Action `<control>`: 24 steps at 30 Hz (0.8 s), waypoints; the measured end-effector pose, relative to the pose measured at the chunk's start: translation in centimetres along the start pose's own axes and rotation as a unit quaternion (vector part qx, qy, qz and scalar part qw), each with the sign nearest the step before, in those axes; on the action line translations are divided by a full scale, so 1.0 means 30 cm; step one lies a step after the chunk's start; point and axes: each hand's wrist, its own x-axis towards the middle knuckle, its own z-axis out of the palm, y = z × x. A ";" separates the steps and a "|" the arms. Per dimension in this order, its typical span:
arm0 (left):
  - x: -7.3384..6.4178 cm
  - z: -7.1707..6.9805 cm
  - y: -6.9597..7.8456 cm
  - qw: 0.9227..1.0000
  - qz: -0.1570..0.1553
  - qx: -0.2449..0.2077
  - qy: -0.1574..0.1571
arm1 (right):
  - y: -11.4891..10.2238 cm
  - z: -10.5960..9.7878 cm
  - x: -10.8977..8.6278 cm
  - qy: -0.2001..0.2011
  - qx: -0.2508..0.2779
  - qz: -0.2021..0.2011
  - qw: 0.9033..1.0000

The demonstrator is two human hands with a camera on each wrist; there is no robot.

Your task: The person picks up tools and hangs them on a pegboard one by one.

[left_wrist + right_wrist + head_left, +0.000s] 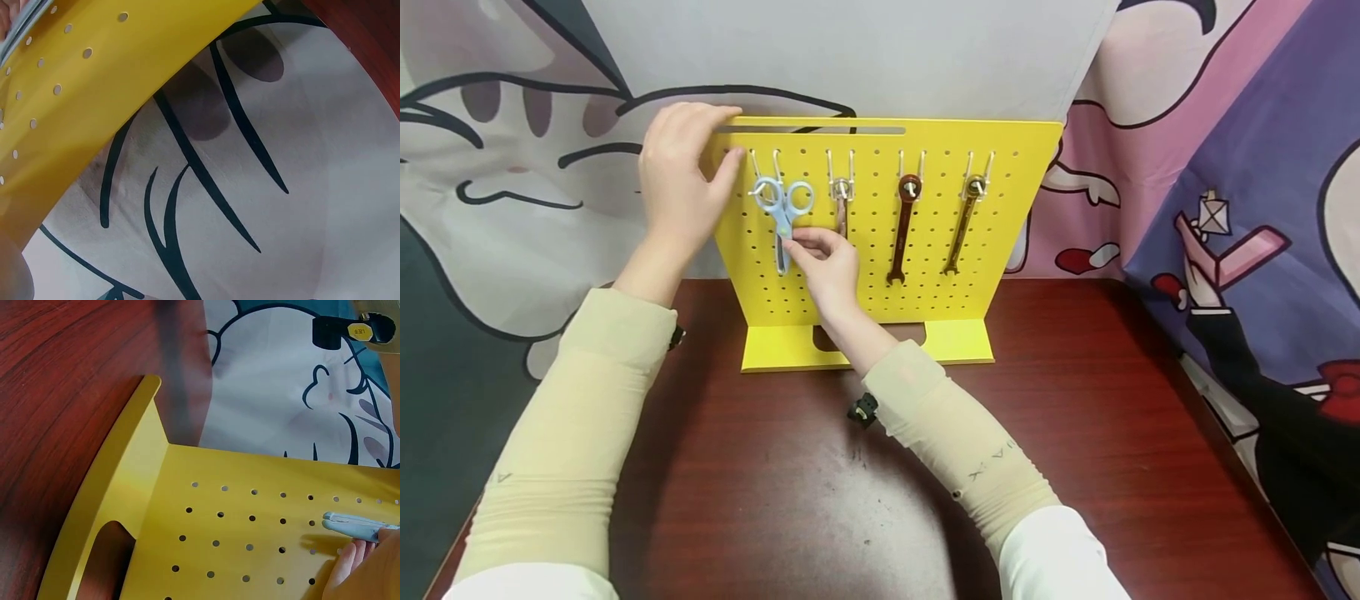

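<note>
Light blue scissors [783, 210] hang blades down at the left of a yellow pegboard [865, 304], one finger loop at a white hook. My right hand [831, 267] pinches them near the pivot; in the right wrist view the scissors' blades [353, 524] stick out past the fingers. At the board's upper left corner, my left hand [688, 171] holds the edge, thumb in front and fingers over the top. The left wrist view shows mostly the board's side [125, 69] and a bit of the scissors [24, 26].
Right of the scissors hang a silver wrench [842, 204], partly behind the right hand, a dark reddish wrench [903, 229] and a brassy wrench [964, 223]. The board's foot stands on a dark red wooden table [760, 483]. Printed cartoon cloth [925, 58] hangs close behind.
</note>
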 end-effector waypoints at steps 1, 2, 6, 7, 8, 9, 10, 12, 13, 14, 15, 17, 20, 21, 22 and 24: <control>0.000 0.000 -0.001 1.000 0.000 0.000 0.000 | 0.001 0.000 0.000 0.001 -0.003 -0.003 1.000; 0.001 0.000 -0.001 1.000 0.000 0.000 0.000 | 0.001 0.000 -0.001 0.001 -0.006 -0.007 1.000; 0.001 -0.002 -0.002 1.000 -0.003 0.001 0.002 | -0.001 -0.002 -0.009 -0.005 -0.015 -0.021 1.000; 0.001 -0.003 -0.002 1.000 -0.002 0.002 0.002 | -0.003 -0.004 -0.012 -0.008 -0.018 -0.025 0.999; 0.001 -0.004 -0.002 1.000 -0.002 0.002 0.003 | -0.005 -0.005 -0.015 -0.012 -0.019 -0.029 0.999; 0.001 -0.005 -0.002 1.000 -0.002 0.002 0.003 | -0.006 -0.008 -0.018 -0.016 -0.021 -0.033 0.999; 0.001 -0.005 -0.002 1.000 -0.001 0.002 0.003 | -0.007 -0.012 -0.022 -0.020 -0.023 -0.037 0.999; 0.002 -0.005 -0.003 1.000 -0.002 0.002 0.002 | -0.008 -0.022 -0.028 -0.031 -0.031 -0.043 0.998; 0.002 -0.005 -0.004 1.000 -0.003 0.002 0.001 | -0.007 -0.028 -0.030 -0.035 -0.033 -0.046 0.998; 0.002 -0.005 -0.004 1.000 -0.005 0.003 0.000 | -0.005 -0.034 -0.033 -0.039 -0.032 -0.047 0.998; 0.002 -0.005 -0.004 1.000 -0.007 0.004 -0.001 | -0.005 -0.042 -0.035 -0.044 -0.033 -0.048 0.997; 0.002 -0.006 -0.004 1.000 -0.011 0.007 -0.005 | -0.003 -0.060 -0.041 -0.051 -0.032 -0.048 0.997; 0.002 -0.008 -0.002 1.000 -0.014 0.011 -0.013 | 0.000 -0.100 -0.049 -0.058 -0.034 -0.050 0.996; 0.003 -0.008 -0.001 1.000 -0.014 0.011 -0.016 | 0.001 -0.117 -0.051 -0.060 -0.039 -0.052 0.996; 0.003 -0.008 0.000 1.000 -0.014 0.011 -0.018 | 0.006 -0.135 -0.053 -0.061 -0.045 -0.056 0.996; 0.003 -0.011 0.000 1.000 -0.013 0.012 -0.023 | 0.015 -0.174 -0.058 -0.067 -0.057 -0.062 0.994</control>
